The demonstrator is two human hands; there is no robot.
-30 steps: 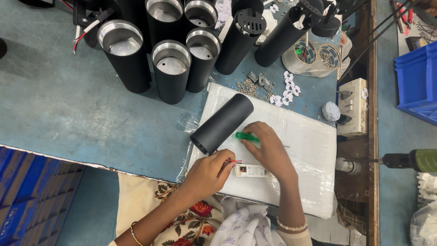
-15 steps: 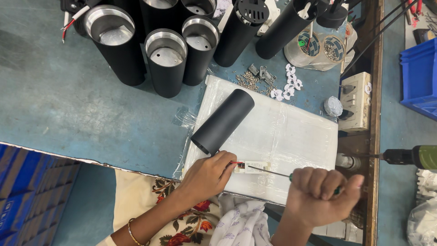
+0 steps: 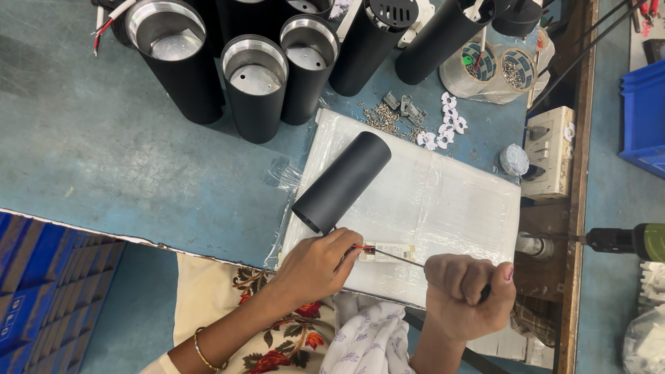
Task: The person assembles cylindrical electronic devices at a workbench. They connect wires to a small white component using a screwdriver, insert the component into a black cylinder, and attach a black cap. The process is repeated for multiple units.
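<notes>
The right hand sits nearest, at the near right edge of the white sheet. Its fingers are curled into a closed fist around the dark handle of a thin screwdriver, whose shaft runs left and slightly far toward a small white connector block.

The left hand rests just left of that block, at the near left corner of the sheet. Its fingers are narrowed to a pinch on the red wires at the block's left end. A thin bangle circles the left forearm. A floral cloth covers the lap below both hands.

The connector block lies flat on the sheet between the two hands, with the screwdriver tip touching its right side.

Just beyond the left hand, a black cylinder lies on its side on the sheet, tilted, with its open end toward the left hand and its closed end pointing far and right.

The sheet lies on the blue surface. To the right, a drill is mounted beside the wooden edge. A beige switch box stands farther right.

Beyond the sheet, loose screws and metal clips lie scattered, with white plastic pieces just to their right. Two clear containers of screws stand beyond them.

At the far left, upright black cylinders with metal rims stand grouped together. A blue bin sits at the far right.
</notes>
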